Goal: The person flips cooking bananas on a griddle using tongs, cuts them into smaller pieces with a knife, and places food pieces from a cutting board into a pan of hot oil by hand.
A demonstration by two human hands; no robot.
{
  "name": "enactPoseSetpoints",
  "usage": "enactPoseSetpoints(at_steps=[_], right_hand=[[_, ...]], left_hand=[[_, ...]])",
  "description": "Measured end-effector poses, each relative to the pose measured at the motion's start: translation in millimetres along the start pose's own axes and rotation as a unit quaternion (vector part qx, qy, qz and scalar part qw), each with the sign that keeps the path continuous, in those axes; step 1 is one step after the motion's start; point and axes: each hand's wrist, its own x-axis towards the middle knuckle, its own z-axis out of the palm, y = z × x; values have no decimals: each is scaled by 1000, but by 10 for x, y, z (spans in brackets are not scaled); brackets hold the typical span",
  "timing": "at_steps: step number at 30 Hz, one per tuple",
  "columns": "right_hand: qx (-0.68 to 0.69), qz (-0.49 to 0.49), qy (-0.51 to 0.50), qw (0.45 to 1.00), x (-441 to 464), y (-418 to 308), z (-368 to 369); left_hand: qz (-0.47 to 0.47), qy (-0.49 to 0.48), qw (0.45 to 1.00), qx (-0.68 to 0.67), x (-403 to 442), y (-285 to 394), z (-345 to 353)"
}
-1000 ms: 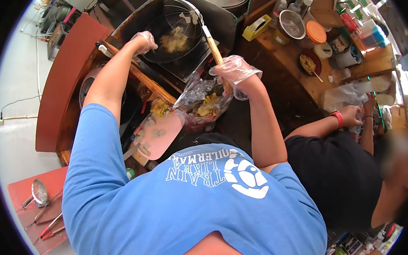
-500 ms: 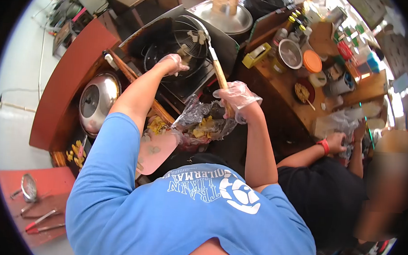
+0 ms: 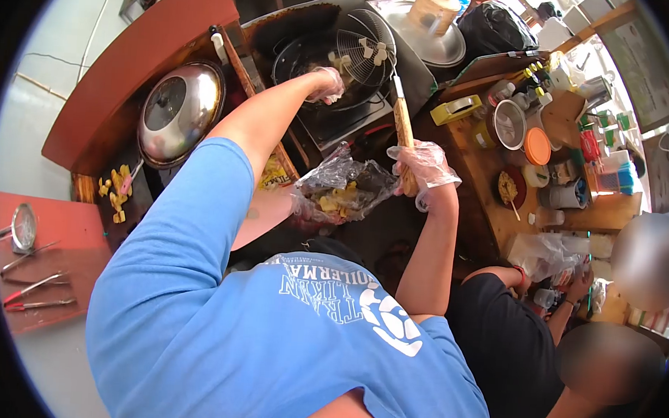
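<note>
My right hand [image 3: 427, 168], in a clear plastic glove, is closed around the wooden handle of a wire skimmer [image 3: 367, 48]. Pale pieces of food [image 3: 373, 50] lie in its mesh, above the right side of a black wok [image 3: 290, 64]. My left hand [image 3: 326, 85], also gloved, is over the wok's near edge with its fingers curled; what they hold, if anything, is hidden. Below my hands, a clear plastic bag [image 3: 321, 167] lies open around yellowish food pieces [image 3: 339, 202]. A pink board [image 3: 262, 214] is partly behind my left arm.
A domed metal lid [image 3: 180, 114] stands at left. Tongs [image 3: 39, 288] and a small strainer [image 3: 23, 227] lie on a red surface. At right, a wooden counter [image 3: 493, 210] bears bowls, jars and bottles. A person in black [image 3: 505, 354] stands close by on my right.
The view has shifted, so most things appear farther right and higher. My left hand has drawn back toward the wok's near edge with its fingers more curled. My right hand keeps the skimmer.
</note>
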Motion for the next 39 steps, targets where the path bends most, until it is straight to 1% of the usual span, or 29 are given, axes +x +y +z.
enactPoseSetpoints(at_steps=[1,2,4,5,7,8,9,10,12,13,15,18,19,20,21,22,23,25,26,28,29,30,32,34,35,36,37,38,39], right_hand=[[6,0,2,1000,-5,-2,6],[5,3,1,1000,-9,-10,12],[-2,-5,1,1000,-22,-27,14],[-3,-2,8,1000,-33,-41,30],[-6,0,6,1000,-26,-30,20],[-11,-2,1,1000,-24,-31,14],[-10,-2,-6,1000,-36,-40,14],[-8,-3,-4,1000,-45,-53,20],[-10,14,6,1000,-58,-78,39],[-8,13,8,1000,-61,-89,39],[-32,22,8,999,-57,-101,38],[-22,10,6,1000,-58,-74,39],[-21,10,8,1000,-58,-72,38],[-22,10,9,1000,-57,-69,36],[-24,10,9,1000,-55,-69,36],[-23,10,10,1000,-55,-74,37],[-24,12,8,1000,-59,-80,39],[-23,15,8,1000,-53,-73,42],[-18,13,14,1000,-42,-54,43],[-12,10,21,1000,-34,-39,41],[-16,12,19,1000,-29,-38,37],[-21,13,18,1000,-25,-37,35],[-15,9,14,1000,-3,-3,11],[-8,5,10,1000,9,10,2],[-13,12,18,1000,6,-4,12],[-17,19,25,999,4,-15,22],[-15,20,26,999,5,-23,29],[-21,28,24,999,8,-34,32],[-26,34,23,999,7,-45,34]], left_hand=[[130,-28,919,372,-28,103,8],[146,-44,862,483,-63,126,-24],[195,-63,703,681,-117,166,-91],[145,-39,724,674,-48,93,-156],[11,1,801,598,-211,85,-275],[-74,19,848,524,-445,182,-342],[-4,9,820,573,-383,40,-486],[-84,8,860,503,-292,-49,-595],[-144,74,899,407,-894,212,-578],[-143,74,898,410,-961,276,-601],[-120,88,862,485,-983,314,-651],[-137,102,878,447,-1014,358,-674],[-169,95,889,414,-1009,387,-666],[-167,94,889,415,-789,265,-731],[-99,-81,775,619,-401,28,-856],[-21,-248,591,767,-185,-97,-923],[-20,-248,590,768,-241,-73,-890],[21,-227,478,848,-426,12,-794],[22,-227,477,849,-372,-15,-791],[59,-257,499,825,-43,-271,-812],[96,-287,467,831,345,-597,-930],[96,-287,466,832,386,-613,-901],[100,-323,373,864,404,-583,-791],[103,-341,324,876,386,-546,-686],[87,-291,540,785,305,-491,-645],[66,-225,725,648,193,-421,-600],[41,-146,868,474,66,-344,-544],[40,-148,867,474,-176,-174,-453],[13,-122,926,358,-506,90,-333]])
